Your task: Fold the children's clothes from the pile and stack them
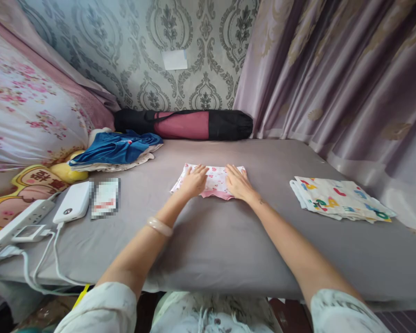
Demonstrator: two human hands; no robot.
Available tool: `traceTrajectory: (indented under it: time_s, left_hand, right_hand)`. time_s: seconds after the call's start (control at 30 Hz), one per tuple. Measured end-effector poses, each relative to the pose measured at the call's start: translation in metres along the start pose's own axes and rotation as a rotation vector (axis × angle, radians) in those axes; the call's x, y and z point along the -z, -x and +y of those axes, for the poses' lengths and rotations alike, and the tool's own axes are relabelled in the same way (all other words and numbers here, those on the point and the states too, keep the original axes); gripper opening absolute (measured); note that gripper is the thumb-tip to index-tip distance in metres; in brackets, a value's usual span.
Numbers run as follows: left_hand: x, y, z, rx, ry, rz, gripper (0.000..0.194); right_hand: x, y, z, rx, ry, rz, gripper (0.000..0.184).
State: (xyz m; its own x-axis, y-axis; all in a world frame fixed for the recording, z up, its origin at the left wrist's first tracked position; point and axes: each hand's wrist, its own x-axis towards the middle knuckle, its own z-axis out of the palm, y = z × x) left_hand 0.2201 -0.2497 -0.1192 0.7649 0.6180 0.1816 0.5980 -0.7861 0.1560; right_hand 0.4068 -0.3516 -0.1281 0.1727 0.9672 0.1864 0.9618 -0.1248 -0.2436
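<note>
A small white garment with pink print [215,178] lies folded on the grey bed sheet [208,231] in front of me. My left hand [194,180] rests flat on its left part, fingers spread. On its right part lies my right hand [238,182], also flat with the palm down. Neither hand grips the cloth. A pale bangle sits on my left wrist.
A folded cloth with coloured letters [339,199] lies at the right. Blue clothes [116,149] are piled at the back left, a black and red roll bag [183,125] by the wall. A white power bank [73,202], a card and a power strip [19,224] sit at the left edge.
</note>
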Motion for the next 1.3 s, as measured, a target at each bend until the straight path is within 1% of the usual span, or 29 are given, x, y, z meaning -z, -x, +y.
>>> traceTrajectory:
  time_s: [0.07,0.1,0.13,0.2,0.3,0.4,0.57,0.67,0.7,0.73,0.8,0.87,0.9,0.93,1.0,1.07,1.13,1.3]
  left_hand:
    - [-0.013,-0.008,0.023,0.024,-0.013,-0.022,0.049]
    - [-0.020,-0.011,0.030,0.028,-0.021,-0.035,0.051]
    - [-0.027,-0.011,0.035,0.039,-0.024,-0.053,0.052]
    - [-0.037,-0.011,0.038,0.063,-0.020,-0.101,0.054]
    - [-0.044,-0.010,0.035,0.094,-0.008,-0.147,0.056]
    - [-0.046,-0.009,0.033,0.096,-0.010,-0.140,0.056]
    - [-0.044,-0.011,0.034,0.096,0.008,-0.153,0.055]
    - [-0.039,-0.015,0.029,0.072,0.029,-0.206,0.054]
    - [-0.038,-0.018,0.026,0.066,0.031,-0.207,0.053]
    - [-0.037,-0.021,0.023,0.066,0.027,-0.189,0.052]
    - [-0.036,-0.028,0.016,0.080,-0.002,-0.110,0.052]
    - [-0.037,-0.035,0.008,0.093,-0.044,-0.034,0.052]
    - [-0.039,-0.038,0.005,0.092,-0.061,-0.017,0.052]
    - [-0.041,-0.040,0.002,0.088,-0.072,-0.015,0.051]
    - [-0.046,-0.043,-0.001,0.073,-0.088,-0.025,0.050]
    - [-0.051,-0.043,-0.003,0.060,-0.099,-0.033,0.050]
    - [-0.054,-0.043,-0.004,0.059,-0.103,-0.035,0.052]
    - [-0.059,-0.044,-0.005,0.070,-0.108,-0.040,0.054]
  right_hand:
    - [-0.011,-0.007,-0.014,-0.035,0.017,-0.044,0.056]
    - [-0.016,-0.008,-0.018,-0.047,0.025,-0.061,0.057]
    - [-0.020,-0.009,-0.021,-0.056,0.034,-0.075,0.057]
    - [-0.026,-0.008,-0.022,-0.068,0.048,-0.103,0.056]
    - [-0.031,-0.007,-0.019,-0.078,0.056,-0.132,0.056]
    - [-0.033,-0.007,-0.018,-0.075,0.063,-0.134,0.056]
    - [-0.032,-0.009,-0.017,-0.079,0.060,-0.147,0.055]
    - [-0.028,-0.012,-0.018,-0.096,0.039,-0.198,0.054]
    - [-0.026,-0.014,-0.018,-0.104,0.032,-0.215,0.054]
    - [-0.024,-0.017,-0.019,-0.109,0.029,-0.222,0.055]
    - [-0.023,-0.023,-0.022,-0.098,0.036,-0.194,0.056]
    - [-0.023,-0.030,-0.025,-0.052,0.047,-0.140,0.056]
    - [-0.024,-0.033,-0.026,-0.024,0.050,-0.124,0.057]
    - [-0.026,-0.036,-0.027,0.000,0.050,-0.122,0.057]
    - [-0.030,-0.040,-0.028,0.024,0.045,-0.163,0.058]
    - [-0.034,-0.043,-0.027,0.015,0.040,-0.219,0.059]
    - [-0.037,-0.045,-0.026,0.004,0.040,-0.248,0.059]
    - [-0.039,-0.045,-0.025,0.002,0.066,-0.250,0.060]
